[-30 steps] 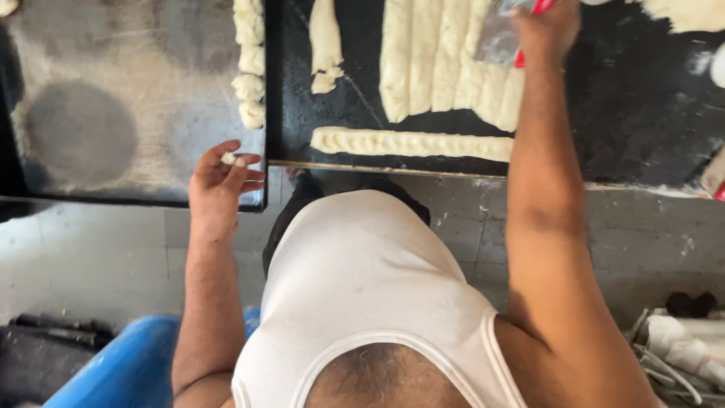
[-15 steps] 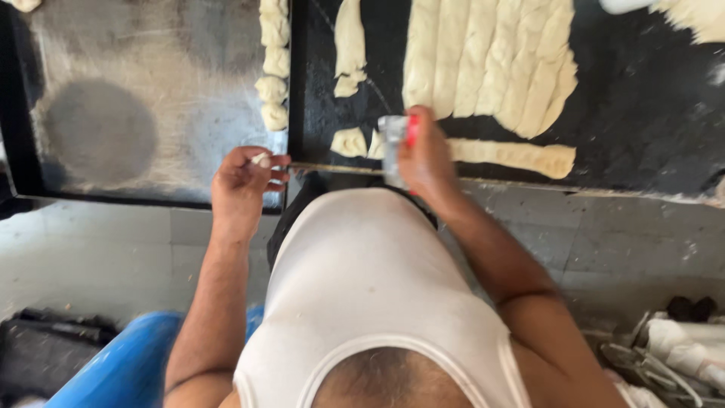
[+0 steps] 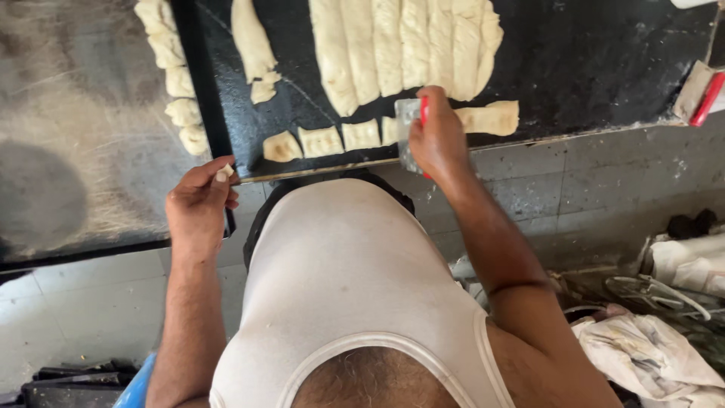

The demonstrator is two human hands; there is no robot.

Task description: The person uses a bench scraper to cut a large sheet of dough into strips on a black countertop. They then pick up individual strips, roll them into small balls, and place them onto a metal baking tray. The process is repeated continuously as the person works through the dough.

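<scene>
the right hand (image 3: 438,140) is clenched around a metal dough scraper with red handle (image 3: 411,128), the blade standing on the black work table (image 3: 604,68). left of the blade lie four small cut pieces of pale dough (image 3: 321,141) in one row; right of it is one uncut end of the strip (image 3: 491,117). above are six long dough strips (image 3: 408,45). the left hand (image 3: 198,208) pinches one tiny dough bit (image 3: 223,172) at the edge of the floured grey tray (image 3: 75,136), where five pieces (image 3: 177,83) lie in a column.

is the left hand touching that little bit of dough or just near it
Touching. The head view shows the left hand pinching the small dough piece between its fingertips, with no gap, beside the tray edge.
</scene>
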